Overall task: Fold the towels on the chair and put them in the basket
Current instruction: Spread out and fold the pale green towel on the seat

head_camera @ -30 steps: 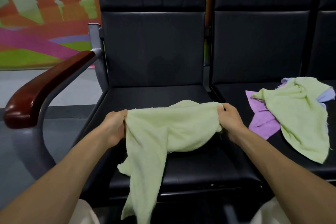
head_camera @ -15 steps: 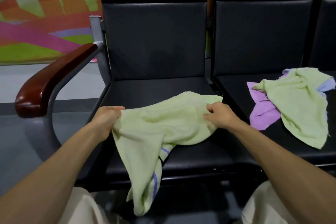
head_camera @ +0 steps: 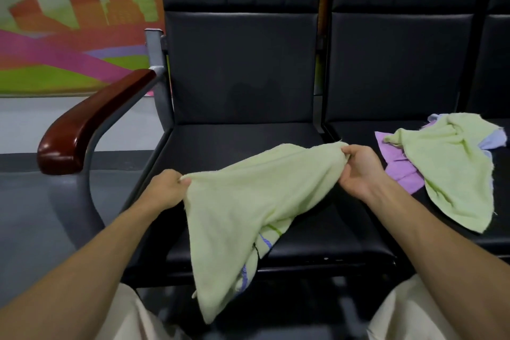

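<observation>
A pale green towel (head_camera: 248,201) with blue and green stripes near one end is stretched between my hands above the black chair seat (head_camera: 237,141). My left hand (head_camera: 165,190) pinches its left corner. My right hand (head_camera: 358,167) grips its right edge, a little higher and farther back. The towel's lower part hangs down over the seat's front edge between my knees. No basket is in view.
On the neighbouring black seat (head_camera: 358,132) to the right lies a heap of towels: a pale green one (head_camera: 452,168) over a purple one (head_camera: 400,168) and a light blue one (head_camera: 494,141). A wooden armrest (head_camera: 91,124) on a grey metal frame stands at the left.
Both hands have shifted their hold along the towel's top edge. The right hand has lifted and moved back, so the towel spreads wider and its striped end shows.
</observation>
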A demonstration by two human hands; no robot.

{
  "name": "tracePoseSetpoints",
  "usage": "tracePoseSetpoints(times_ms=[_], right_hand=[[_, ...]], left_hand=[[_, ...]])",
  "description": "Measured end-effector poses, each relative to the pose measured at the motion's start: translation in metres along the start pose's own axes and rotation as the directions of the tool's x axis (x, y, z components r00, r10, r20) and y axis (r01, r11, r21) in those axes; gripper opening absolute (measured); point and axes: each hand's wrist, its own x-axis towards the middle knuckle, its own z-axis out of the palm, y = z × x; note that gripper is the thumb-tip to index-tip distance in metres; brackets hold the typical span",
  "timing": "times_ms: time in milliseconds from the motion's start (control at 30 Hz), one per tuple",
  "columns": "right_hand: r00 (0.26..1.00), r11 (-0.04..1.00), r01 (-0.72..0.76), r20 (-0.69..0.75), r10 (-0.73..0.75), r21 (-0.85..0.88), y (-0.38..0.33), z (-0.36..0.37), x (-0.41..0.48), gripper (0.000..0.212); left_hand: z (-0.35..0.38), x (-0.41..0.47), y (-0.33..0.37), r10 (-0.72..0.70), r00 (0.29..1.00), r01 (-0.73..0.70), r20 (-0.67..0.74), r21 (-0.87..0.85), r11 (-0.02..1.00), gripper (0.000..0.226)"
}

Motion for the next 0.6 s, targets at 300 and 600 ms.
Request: tracePoseSetpoints(times_ms=[300, 600], right_hand=[[0.998, 0.983, -0.057, -0.02, 0.054, -0.176, 0.003, 0.0, -0.025, 0.039], [0.996, 0.996, 0.072, 0.063, -0.069, -0.051, -0.055, 0.056, -0.088, 0.028]], left_hand=[[-0.024, -0.027, 0.033, 0.028, 0.993, 0.089, 0.114, -0.886, 0.455, 0.02], [-0.094, -0.053, 0.068, 0.092, 0.981, 0.156, 0.169, -0.98, 0.127, 0.03]])
